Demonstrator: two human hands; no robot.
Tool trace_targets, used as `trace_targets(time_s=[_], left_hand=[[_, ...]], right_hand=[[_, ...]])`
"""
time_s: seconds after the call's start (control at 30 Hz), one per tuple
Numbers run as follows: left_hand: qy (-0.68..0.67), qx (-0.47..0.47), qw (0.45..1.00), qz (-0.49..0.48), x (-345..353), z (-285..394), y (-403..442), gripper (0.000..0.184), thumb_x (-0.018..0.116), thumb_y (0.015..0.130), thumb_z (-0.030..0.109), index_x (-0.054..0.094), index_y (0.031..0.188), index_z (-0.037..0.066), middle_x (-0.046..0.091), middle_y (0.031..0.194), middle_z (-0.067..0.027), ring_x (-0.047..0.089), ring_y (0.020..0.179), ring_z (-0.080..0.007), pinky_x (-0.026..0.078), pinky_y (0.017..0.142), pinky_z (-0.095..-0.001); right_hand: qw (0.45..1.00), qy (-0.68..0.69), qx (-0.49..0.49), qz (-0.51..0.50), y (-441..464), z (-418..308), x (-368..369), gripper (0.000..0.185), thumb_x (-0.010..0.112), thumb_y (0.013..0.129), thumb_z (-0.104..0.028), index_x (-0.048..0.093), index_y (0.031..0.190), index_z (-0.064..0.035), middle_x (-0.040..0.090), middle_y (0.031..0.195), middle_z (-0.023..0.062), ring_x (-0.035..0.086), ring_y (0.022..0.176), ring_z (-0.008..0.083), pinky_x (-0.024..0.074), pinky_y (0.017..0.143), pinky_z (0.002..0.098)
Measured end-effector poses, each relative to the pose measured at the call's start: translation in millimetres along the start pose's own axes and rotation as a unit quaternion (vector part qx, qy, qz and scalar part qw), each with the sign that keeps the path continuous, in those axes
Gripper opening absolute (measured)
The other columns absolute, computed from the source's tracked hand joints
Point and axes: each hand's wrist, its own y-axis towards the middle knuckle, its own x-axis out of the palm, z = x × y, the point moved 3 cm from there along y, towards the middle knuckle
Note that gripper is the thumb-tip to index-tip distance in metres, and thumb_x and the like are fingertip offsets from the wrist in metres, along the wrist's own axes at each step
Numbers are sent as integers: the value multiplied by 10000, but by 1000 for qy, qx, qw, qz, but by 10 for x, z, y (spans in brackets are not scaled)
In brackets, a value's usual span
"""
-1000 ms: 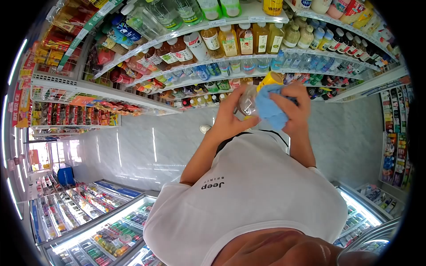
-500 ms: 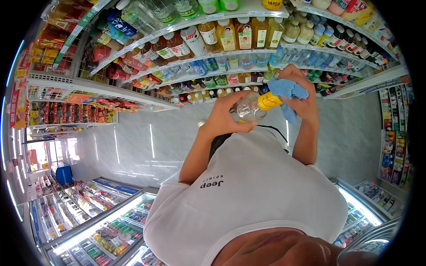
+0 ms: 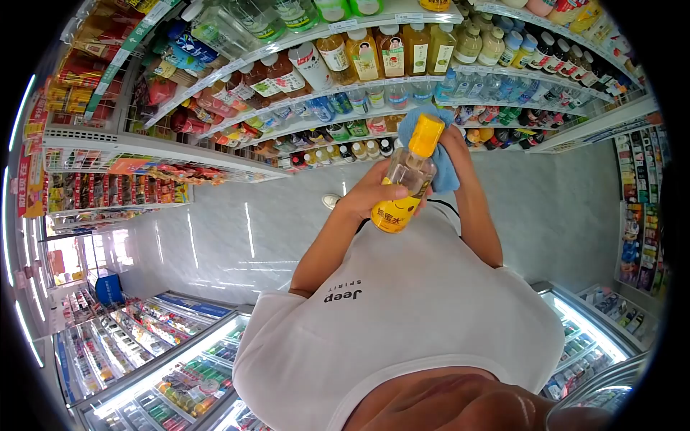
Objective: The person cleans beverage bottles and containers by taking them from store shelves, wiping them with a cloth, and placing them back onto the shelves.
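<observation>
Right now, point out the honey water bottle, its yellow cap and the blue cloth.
Honey water bottle (image 3: 411, 174): head view, clear upper body.
Yellow cap (image 3: 427, 135): head view, its side.
Blue cloth (image 3: 445, 171): head view, its lower part.

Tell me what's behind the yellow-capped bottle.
A blue cloth, held in the right hand, shows behind the bottle around its cap. Whatever lies directly behind the yellow label is covered.

Bottle (image 3: 394, 214): "蜂蜜水", seemingly; shirt (image 3: 402, 302): "Jeep"
</observation>
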Motion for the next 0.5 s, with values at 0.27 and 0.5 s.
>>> trace_targets(time_s=[0.27, 0.5], left_hand=[[-72, 74, 991, 90, -163, 12, 132, 608, 723, 853, 365, 513, 1311, 26, 665, 1120, -152, 678, 964, -270, 576, 817, -411], [101, 112, 969, 198, -352, 559, 310, 579, 823, 752, 113, 577, 1272, 44, 659, 1158, -61, 635, 1072, -186, 520, 946, -356]], right_hand=[[997, -29, -9, 73, -219, -33, -385, 399, 734, 851, -271, 642, 1150, -24, 684, 1006, 55, 638, 899, 134, 501, 789, 287], [980, -17, 36, 194, -415, 188, -604, 353, 741, 848, -277, 653, 1103, -49, 660, 948, 21, 608, 825, 106, 477, 728, 259]])
